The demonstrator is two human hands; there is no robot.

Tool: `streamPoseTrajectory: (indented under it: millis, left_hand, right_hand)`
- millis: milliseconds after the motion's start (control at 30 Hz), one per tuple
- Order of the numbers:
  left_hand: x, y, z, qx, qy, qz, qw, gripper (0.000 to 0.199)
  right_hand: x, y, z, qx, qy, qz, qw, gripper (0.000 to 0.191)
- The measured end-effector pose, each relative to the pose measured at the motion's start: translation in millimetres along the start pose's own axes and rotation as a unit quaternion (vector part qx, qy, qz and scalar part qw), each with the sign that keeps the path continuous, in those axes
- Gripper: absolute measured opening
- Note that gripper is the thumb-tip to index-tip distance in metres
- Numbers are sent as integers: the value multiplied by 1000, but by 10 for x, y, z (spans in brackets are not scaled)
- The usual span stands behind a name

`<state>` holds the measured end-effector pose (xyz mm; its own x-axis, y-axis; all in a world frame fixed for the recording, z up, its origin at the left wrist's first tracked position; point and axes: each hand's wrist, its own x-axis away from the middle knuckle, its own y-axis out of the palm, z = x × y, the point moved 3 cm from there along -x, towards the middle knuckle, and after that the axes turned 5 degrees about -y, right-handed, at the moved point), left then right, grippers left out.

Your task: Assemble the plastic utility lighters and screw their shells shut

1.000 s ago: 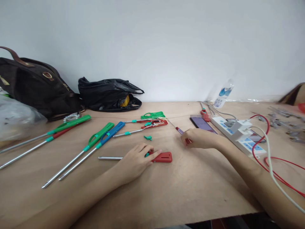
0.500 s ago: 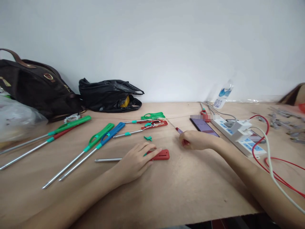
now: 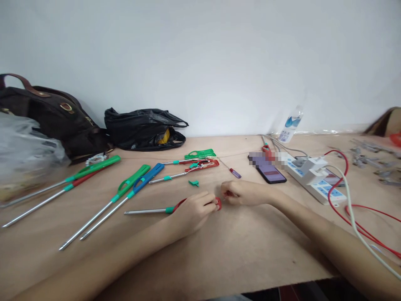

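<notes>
The red lighter (image 3: 145,212) lies flat on the table (image 3: 244,251) in front of you, its metal tube pointing left and its handle (image 3: 179,204) partly under your left hand (image 3: 192,213). The fingers of this hand are bent and close together over the handle, holding it; the thumb position cannot be told. Your right hand (image 3: 234,193) is just beside the handle's end. Its fingers are curled inward; whether they pinch a small part cannot be told.

Handling, as judged: the lighter is light, with a stiff plastic handle and a rigid, smooth tube that may roll or slip under a fingertip. Take hold of the broad handle, behind the green collar (image 3: 169,210); avoid levering on the tube. Treat the handle shell as liable to crack under force.

Beyond your hands, note a small green piece (image 3: 193,183) and a screwdriver (image 3: 235,173). Farther back lie opened red handles (image 3: 205,164), whose exposed thin wires are judged fragile, and a green handle (image 3: 199,154). To your left lie a blue lighter (image 3: 147,179) and a green lighter (image 3: 134,177), side by side. To your right are a phone (image 3: 272,174) and a power strip (image 3: 326,194).
</notes>
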<state>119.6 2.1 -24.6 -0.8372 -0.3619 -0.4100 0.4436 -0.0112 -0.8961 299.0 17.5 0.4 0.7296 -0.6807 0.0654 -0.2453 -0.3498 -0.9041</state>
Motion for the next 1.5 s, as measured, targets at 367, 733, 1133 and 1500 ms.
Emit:
streamPoseTrajectory:
  millis: [367, 733, 1133, 1500]
  left_hand:
    - [-17, 11, -69, 59, -13, -15, 998, 29]
    - [-19, 14, -75, 53, -6, -19, 998, 29]
    - [-19, 1, -69, 66, 6, 2, 998, 27]
    - [-9, -9, -62, 64, 12, 21, 998, 25]
  right_hand:
    - [-96, 73, -30, -3, -33, 22, 999, 12]
    - [-130, 64, -157, 41, -24, 29, 998, 10]
    - [-170, 152, 56, -139, 9, 33, 990, 4]
    - [-58, -96, 245, -210, 35, 115, 970, 8]
